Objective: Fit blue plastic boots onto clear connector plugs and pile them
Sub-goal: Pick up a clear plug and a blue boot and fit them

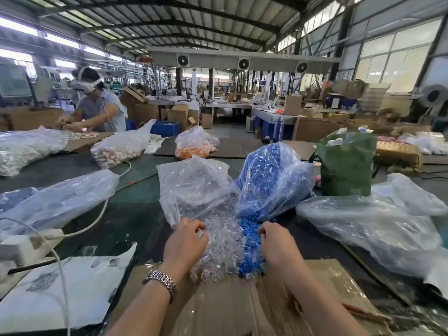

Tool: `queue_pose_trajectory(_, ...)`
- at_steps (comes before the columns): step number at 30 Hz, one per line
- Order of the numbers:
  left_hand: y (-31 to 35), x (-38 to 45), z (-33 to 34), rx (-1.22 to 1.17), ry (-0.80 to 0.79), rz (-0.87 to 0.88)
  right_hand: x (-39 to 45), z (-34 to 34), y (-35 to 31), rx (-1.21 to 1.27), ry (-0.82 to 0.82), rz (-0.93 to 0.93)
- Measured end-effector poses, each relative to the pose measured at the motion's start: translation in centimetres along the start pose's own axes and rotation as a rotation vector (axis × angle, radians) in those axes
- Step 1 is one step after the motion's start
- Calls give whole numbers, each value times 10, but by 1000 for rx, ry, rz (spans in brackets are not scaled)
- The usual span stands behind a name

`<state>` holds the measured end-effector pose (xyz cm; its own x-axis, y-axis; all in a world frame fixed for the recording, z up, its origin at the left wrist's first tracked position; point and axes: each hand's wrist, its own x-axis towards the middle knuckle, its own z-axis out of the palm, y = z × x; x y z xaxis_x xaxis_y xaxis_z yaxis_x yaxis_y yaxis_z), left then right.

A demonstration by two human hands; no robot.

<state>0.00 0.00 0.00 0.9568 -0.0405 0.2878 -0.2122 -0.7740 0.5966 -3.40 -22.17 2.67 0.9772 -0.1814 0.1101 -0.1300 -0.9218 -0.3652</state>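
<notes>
head view, the only one: hands work over two spills on a dark table (135,219). clear connector plugs (224,241) lie in a loose heap at near centre, pouring from an open clear bag (191,187) behind them. blue plastic boots (249,248) lie in a strip touching the right edge of that heap, running out of a bag of blue boots (271,180) just beyond. both spills reach the far edge of a flattened cardboard sheet (242,304) in front of the person.

the left hand (186,241), with a metal watch (161,282) on its wrist, sits on the left side of the clear heap with fingers curled, and seems to pinch one plug at its fingertips. the right hand (276,241) hangs over the blue strip with fingers curled down; whether it grips a boot i cannot tell.

the plugs look light, hard and slick, likely to skid out of a loose pinch, so they are probably best taken by the flat sides of the body, leaving the cable end free. the boots look small, light and softer, probably best held round the sleeve and pushed on by their open end. no finished pile is visible.
</notes>
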Motion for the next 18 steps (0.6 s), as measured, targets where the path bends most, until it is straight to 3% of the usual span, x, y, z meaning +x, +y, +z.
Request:
queue_pose_trajectory(6,-6,-5,17,26,-70,37,42,22,13,-143,-101,127)
queue_pose_trajectory(13,-15,-10,23,-11,-34,93,50,34,16,-65,-28,179)
queue_pose_trajectory(18,-12,-10,21,-101,-46,19,49,35,19,-32,-34,241)
